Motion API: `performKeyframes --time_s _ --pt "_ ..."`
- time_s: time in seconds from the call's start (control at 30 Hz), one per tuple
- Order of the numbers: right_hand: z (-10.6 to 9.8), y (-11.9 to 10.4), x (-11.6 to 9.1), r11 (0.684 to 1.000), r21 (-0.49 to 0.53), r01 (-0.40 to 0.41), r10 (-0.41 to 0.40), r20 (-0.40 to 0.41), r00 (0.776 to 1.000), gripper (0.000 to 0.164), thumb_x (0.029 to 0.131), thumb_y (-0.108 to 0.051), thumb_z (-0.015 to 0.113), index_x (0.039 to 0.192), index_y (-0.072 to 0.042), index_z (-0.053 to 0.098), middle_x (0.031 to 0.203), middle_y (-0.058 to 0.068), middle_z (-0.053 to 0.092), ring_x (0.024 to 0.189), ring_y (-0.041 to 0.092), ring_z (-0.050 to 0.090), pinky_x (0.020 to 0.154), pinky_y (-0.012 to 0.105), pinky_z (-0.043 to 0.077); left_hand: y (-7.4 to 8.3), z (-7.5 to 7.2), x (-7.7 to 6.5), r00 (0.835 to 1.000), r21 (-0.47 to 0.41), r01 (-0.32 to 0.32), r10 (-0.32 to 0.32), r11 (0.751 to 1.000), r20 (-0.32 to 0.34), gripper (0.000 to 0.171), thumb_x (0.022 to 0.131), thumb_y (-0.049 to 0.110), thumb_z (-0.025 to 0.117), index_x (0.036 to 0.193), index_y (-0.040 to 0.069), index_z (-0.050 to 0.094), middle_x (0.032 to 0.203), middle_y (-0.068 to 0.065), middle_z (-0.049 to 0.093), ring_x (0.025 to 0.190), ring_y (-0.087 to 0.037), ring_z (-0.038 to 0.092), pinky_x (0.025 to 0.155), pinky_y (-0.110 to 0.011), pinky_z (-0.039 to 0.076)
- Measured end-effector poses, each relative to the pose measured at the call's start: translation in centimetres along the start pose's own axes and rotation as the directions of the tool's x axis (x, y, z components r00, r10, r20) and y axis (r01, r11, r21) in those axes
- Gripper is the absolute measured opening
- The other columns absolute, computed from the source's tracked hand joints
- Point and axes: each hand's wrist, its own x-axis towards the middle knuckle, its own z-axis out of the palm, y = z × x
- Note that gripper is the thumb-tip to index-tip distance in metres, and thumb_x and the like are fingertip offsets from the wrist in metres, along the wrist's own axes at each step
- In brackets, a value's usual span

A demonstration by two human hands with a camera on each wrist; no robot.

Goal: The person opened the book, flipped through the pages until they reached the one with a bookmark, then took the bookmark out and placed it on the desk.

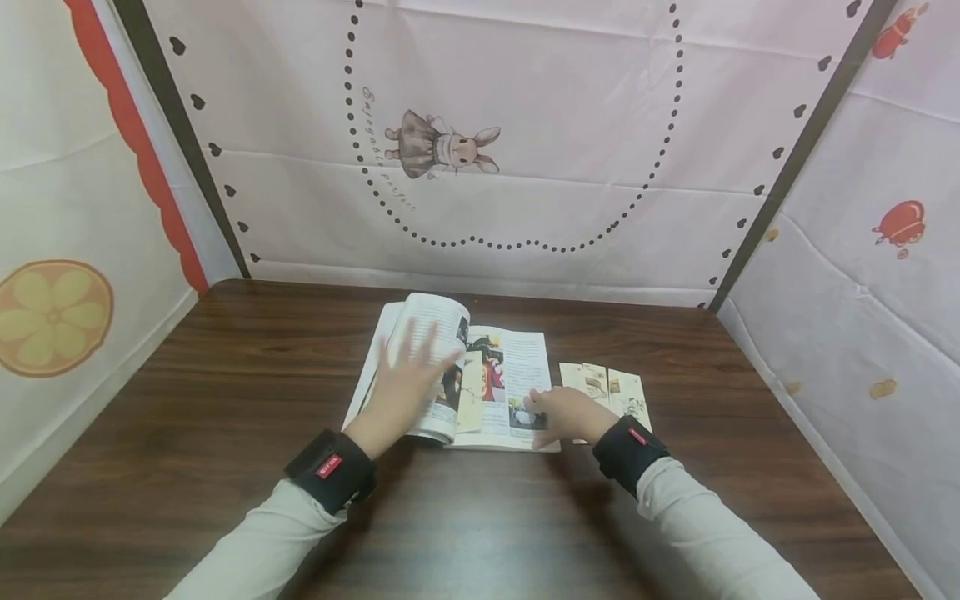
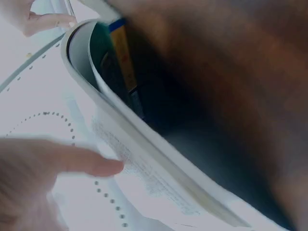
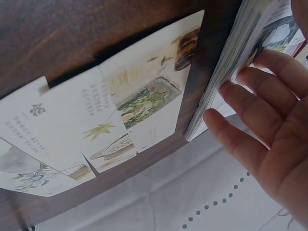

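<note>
An open book (image 1: 528,358) with text and colour photos lies on the table. Its left-hand pages bulge upward in a curve, and my left hand (image 1: 401,387) is over them with fingers spread. In the left wrist view, the thumb (image 2: 91,162) lies along the curved pages. A pale illustrated card (image 1: 471,396) rests between the pages near the fold. My right hand (image 1: 573,414) is at the book's right edge, its fingers (image 3: 245,113) loosely extended against the page edges in the right wrist view.
Several pale illustrated cards (image 1: 628,392) lie side by side, partly overlapping, right of the book and partly behind my right hand. The dark wood table (image 1: 465,525) ends at a printed cloth (image 1: 562,150) at the back, with cloth at both sides too.
</note>
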Motion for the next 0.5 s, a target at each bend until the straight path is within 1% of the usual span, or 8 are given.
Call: performKeyframes --time_s 0.07,0.1,0.13,0.2,0.3,0.37,0.43,0.5 --pt "-0.2 -0.2 0.2 1.000 0.003 0.005 -0.005 0.006 1.000 0.069 0.072 -0.031 0.080 0.132 -0.007 0.055 0.131 0.014 0.058 0.112 0.029 0.059 0.098 0.041 0.044 0.1 0.0 0.0 0.989 0.002 -0.106 0.105 0.994 0.105 0.059 0.084 -0.002 0.060 0.137 0.019 0.050 0.153 -0.016 0.028 0.143 -0.042 0.017 0.106 -0.068 0.020" --pt "-0.3 -0.3 0.3 1.000 0.001 0.012 -0.012 0.016 1.000 0.069 0.072 -0.031 0.080 0.131 -0.007 0.055 0.131 0.014 0.058 0.110 0.028 0.059 0.098 0.041 0.045 0.1 0.0 0.0 0.978 -0.018 -0.134 0.135 0.991 0.158 0.054 0.086 0.000 0.059 0.136 0.016 0.051 0.152 -0.015 0.030 0.142 -0.041 0.020 0.105 -0.067 0.024" --pt "-0.6 -0.4 0.4 1.000 -0.003 0.019 -0.019 0.029 0.999 0.068 0.073 -0.031 0.080 0.131 -0.006 0.055 0.131 0.014 0.058 0.109 0.028 0.059 0.097 0.041 0.045 0.2 0.1 -0.1 0.968 -0.038 -0.136 0.141 0.990 0.209 0.052 0.087 -0.002 0.056 0.136 0.012 0.050 0.152 -0.015 0.031 0.140 -0.042 0.023 0.103 -0.065 0.029" --pt "-1.2 -0.5 0.7 0.999 -0.017 0.050 -0.049 0.063 0.997 0.063 0.074 -0.031 0.079 0.128 -0.006 0.058 0.129 0.014 0.060 0.109 0.027 0.060 0.097 0.041 0.045 0.3 0.1 -0.2 0.956 -0.084 -0.065 0.086 0.994 0.279 0.051 0.088 -0.003 0.053 0.138 0.006 0.047 0.150 -0.017 0.035 0.138 -0.042 0.030 0.101 -0.062 0.035" --pt "-2.3 -0.6 1.3 0.994 -0.010 0.111 -0.110 0.112 0.988 0.052 0.079 -0.032 0.074 0.121 -0.004 0.064 0.121 0.012 0.065 0.103 0.025 0.063 0.093 0.039 0.048 0.3 0.3 -0.3 0.955 -0.146 0.043 0.002 0.988 0.298 0.050 0.087 -0.003 0.054 0.137 0.001 0.046 0.146 -0.019 0.039 0.133 -0.044 0.037 0.101 -0.056 0.039" --pt "-2.8 -0.8 1.8 0.989 0.058 0.136 -0.141 0.096 0.985 0.041 0.085 -0.032 0.068 0.113 -0.002 0.068 0.109 0.012 0.069 0.096 0.023 0.066 0.086 0.037 0.051 0.3 0.4 -0.3 0.953 -0.192 0.092 -0.031 0.977 0.302 0.051 0.086 0.001 0.055 0.136 0.001 0.047 0.146 -0.019 0.040 0.132 -0.043 0.039 0.104 -0.053 0.037" --pt "-3.0 -1.1 2.4 0.977 0.162 0.142 -0.150 0.041 0.988 0.034 0.090 -0.031 0.062 0.103 0.000 0.071 0.093 0.012 0.071 0.080 0.020 0.066 0.074 0.031 0.053 0.2 0.5 -0.2 0.952 -0.239 0.116 -0.039 0.964 0.305 0.051 0.085 0.004 0.056 0.136 0.001 0.047 0.146 -0.019 0.040 0.133 -0.042 0.039 0.106 -0.052 0.034" --pt "-2.9 -1.5 3.0 0.945 0.304 0.119 -0.122 -0.009 0.993 0.034 0.095 -0.028 0.055 0.096 0.002 0.071 0.079 0.012 0.069 0.068 0.018 0.064 0.064 0.027 0.052 0.2 0.6 -0.3 0.951 -0.266 0.123 -0.037 0.956 0.306 0.051 0.087 0.009 0.057 0.136 0.001 0.047 0.146 -0.019 0.039 0.133 -0.042 0.038 0.107 -0.052 0.033"
